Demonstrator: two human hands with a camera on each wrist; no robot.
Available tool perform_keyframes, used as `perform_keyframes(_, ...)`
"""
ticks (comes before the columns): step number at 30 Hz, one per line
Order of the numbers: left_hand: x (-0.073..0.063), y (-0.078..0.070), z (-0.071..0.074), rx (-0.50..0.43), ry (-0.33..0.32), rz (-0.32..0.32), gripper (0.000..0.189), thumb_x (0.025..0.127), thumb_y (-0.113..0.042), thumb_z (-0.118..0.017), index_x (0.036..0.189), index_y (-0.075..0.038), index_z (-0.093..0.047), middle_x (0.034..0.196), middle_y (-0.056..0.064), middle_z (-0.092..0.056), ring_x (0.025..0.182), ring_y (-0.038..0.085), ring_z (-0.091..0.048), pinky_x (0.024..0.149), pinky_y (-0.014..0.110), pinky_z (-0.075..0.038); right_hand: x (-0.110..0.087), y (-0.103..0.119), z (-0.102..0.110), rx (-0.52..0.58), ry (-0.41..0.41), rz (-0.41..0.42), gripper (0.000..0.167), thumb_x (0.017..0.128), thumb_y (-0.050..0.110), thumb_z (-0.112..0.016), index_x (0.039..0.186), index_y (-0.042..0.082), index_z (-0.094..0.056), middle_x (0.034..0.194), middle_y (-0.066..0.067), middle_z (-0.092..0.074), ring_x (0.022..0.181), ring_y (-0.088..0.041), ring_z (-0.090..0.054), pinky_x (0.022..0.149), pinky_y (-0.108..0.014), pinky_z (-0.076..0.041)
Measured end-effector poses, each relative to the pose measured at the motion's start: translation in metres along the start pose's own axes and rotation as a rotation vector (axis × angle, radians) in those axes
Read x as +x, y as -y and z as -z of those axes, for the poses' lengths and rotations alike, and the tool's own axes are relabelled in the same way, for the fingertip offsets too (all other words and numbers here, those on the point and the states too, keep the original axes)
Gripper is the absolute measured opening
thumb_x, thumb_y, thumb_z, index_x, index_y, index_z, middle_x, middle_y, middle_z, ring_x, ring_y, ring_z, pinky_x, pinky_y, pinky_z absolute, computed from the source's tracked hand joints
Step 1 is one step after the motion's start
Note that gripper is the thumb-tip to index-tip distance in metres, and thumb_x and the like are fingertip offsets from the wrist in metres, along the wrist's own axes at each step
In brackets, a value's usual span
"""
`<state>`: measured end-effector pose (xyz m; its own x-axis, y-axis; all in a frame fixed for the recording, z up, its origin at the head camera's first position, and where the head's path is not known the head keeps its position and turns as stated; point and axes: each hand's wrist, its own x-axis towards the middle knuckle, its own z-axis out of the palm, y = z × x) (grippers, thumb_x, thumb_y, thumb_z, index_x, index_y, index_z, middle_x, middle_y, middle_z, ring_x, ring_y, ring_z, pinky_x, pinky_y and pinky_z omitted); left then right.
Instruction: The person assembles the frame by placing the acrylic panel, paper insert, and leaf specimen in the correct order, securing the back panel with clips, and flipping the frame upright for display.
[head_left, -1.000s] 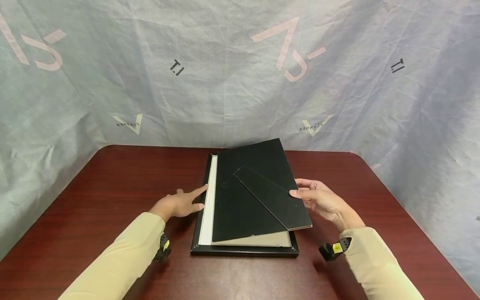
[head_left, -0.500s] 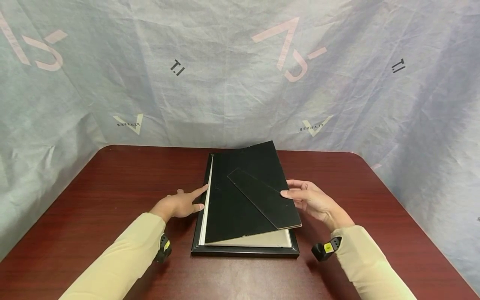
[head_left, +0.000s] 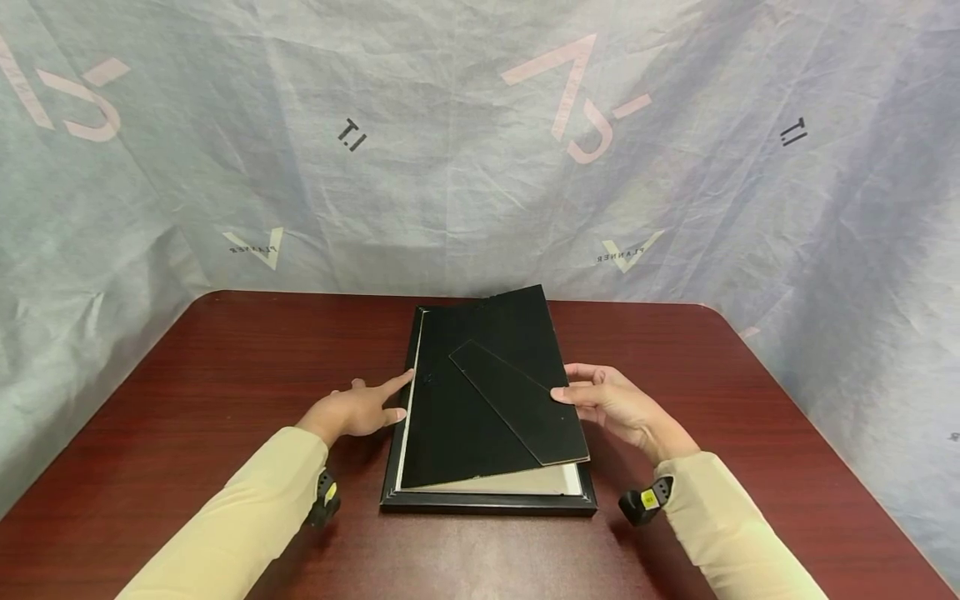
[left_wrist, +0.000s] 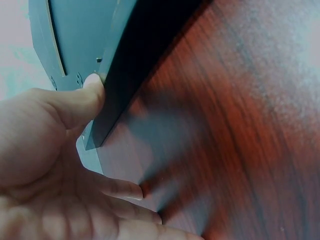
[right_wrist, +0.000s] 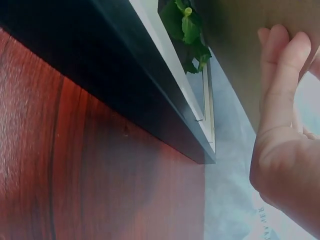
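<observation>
A black picture frame (head_left: pixel 487 503) lies face down on the table. Over it slants a black backing board (head_left: pixel 450 442), its left edge down inside the frame and its right side raised. An easel leg (head_left: pixel 517 398) lies folded flat on the board. My right hand (head_left: pixel 617 408) pinches the board's right edge, thumb on top and fingers beneath, against its tan underside (right_wrist: pixel 232 55). With thumb and index finger extended, my left hand (head_left: pixel 351 410) touches the frame's left side. In the left wrist view its other fingers (left_wrist: pixel 125 189) reach down to the tabletop.
Green leaves (right_wrist: pixel 190 30) show inside the frame, under the raised board, in the right wrist view. The reddish-brown table (head_left: pixel 225 358) extends to both sides. A pale printed cloth (head_left: pixel 450 167) hangs close behind the table's far edge.
My right hand has moved left and slightly lower with the backing board, whose left edge now covers most of the white strip along the frame. My left hand has stayed in place.
</observation>
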<state>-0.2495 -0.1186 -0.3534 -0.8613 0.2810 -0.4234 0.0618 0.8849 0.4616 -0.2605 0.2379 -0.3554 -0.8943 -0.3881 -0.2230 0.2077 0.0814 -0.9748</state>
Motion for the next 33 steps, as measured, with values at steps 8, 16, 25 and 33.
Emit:
perform_keyframes(8, 0.0, 0.0, 0.0, -0.012, 0.003, 0.004, 0.067, 0.108, -0.025, -0.051, 0.165, -0.017, -0.016, 0.157, 0.043, -0.013, 0.146, 0.061, -0.006, 0.113, 0.074, -0.009, 0.0, 0.001, -0.003, -0.054, -0.049, -0.028, 0.078, 0.092, 0.008, -0.07, 0.152, -0.011, -0.025, 0.113, -0.004, -0.063, 0.093, -0.005, -0.067, 0.081, -0.022, -0.053)
perform_keyframes(16, 0.0, 0.001, 0.0, -0.027, 0.001, 0.008, 0.067, 0.108, -0.025, -0.051, 0.165, -0.017, -0.016, 0.156, 0.046, -0.009, 0.145, 0.064, -0.007, 0.112, 0.076, -0.01, 0.0, 0.003, -0.002, -0.223, -0.069, -0.048, 0.083, 0.089, 0.013, -0.074, 0.153, -0.013, -0.028, 0.146, -0.033, -0.045, 0.097, -0.011, -0.067, 0.084, -0.029, -0.055)
perform_keyframes(25, 0.001, 0.0, -0.001, -0.029, -0.008, 0.025, 0.067, 0.108, -0.026, -0.051, 0.164, -0.018, -0.017, 0.155, 0.047, -0.008, 0.142, 0.067, -0.009, 0.11, 0.077, -0.014, -0.002, 0.009, -0.011, -0.538, -0.137, -0.042, 0.073, 0.087, 0.02, -0.08, 0.141, -0.015, -0.046, 0.105, -0.012, -0.057, 0.082, -0.016, -0.056, 0.071, -0.032, -0.054)
perform_keyframes(33, 0.001, 0.001, -0.001, -0.021, -0.005, 0.02, 0.067, 0.108, -0.027, -0.052, 0.165, -0.019, -0.016, 0.156, 0.046, -0.01, 0.144, 0.064, -0.008, 0.112, 0.075, -0.012, -0.002, 0.01, -0.019, -0.828, -0.189, -0.069, 0.076, 0.085, 0.036, -0.083, 0.138, -0.012, -0.055, 0.133, -0.024, -0.06, 0.111, -0.031, -0.059, 0.085, -0.044, -0.051)
